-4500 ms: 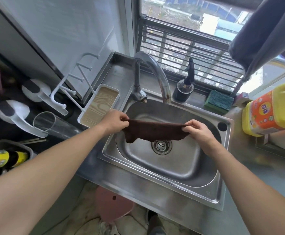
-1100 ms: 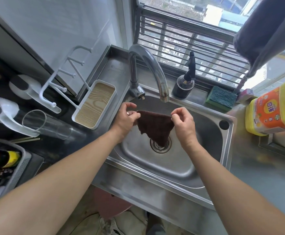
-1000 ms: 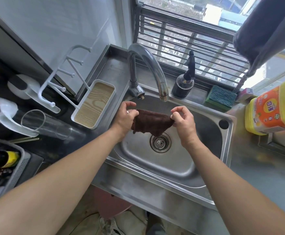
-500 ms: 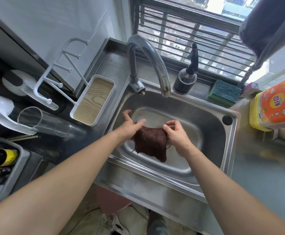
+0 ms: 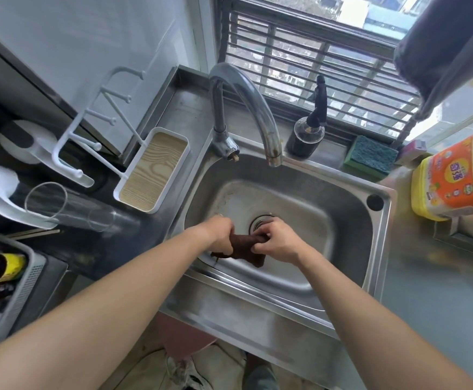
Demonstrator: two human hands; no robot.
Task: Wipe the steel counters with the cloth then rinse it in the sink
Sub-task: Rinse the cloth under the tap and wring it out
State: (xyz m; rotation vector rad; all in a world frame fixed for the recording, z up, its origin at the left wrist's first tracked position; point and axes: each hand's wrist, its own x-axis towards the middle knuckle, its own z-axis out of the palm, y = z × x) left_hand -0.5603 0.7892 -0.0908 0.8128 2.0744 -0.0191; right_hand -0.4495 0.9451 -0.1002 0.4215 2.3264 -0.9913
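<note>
A dark brown cloth (image 5: 246, 250) is bunched between both hands, low inside the steel sink (image 5: 350, 220) near its front wall. My left hand (image 5: 220, 235) grips the cloth's left end with curled fingers. My right hand (image 5: 276, 240) grips its right end, just in front of the drain (image 5: 258, 222). A corner of the cloth hangs below my right hand. The curved steel tap (image 5: 246, 108) arches over the back of the basin; no water runs from it. The steel counter (image 5: 440, 299) stretches to the right of the sink.
A black soap dispenser (image 5: 308, 133), a green sponge (image 5: 370, 156) and a yellow detergent jug (image 5: 454, 178) line the back and right. Left of the sink stand a white rack with a wood-look tray (image 5: 152, 171), a clear glass (image 5: 69, 206), white scoops and a grey basket with bottles (image 5: 7, 274).
The cloth was held spread out under the tap. Both hands have come together, sunk toward the front of the basin and scrunched it into a tight wad.
</note>
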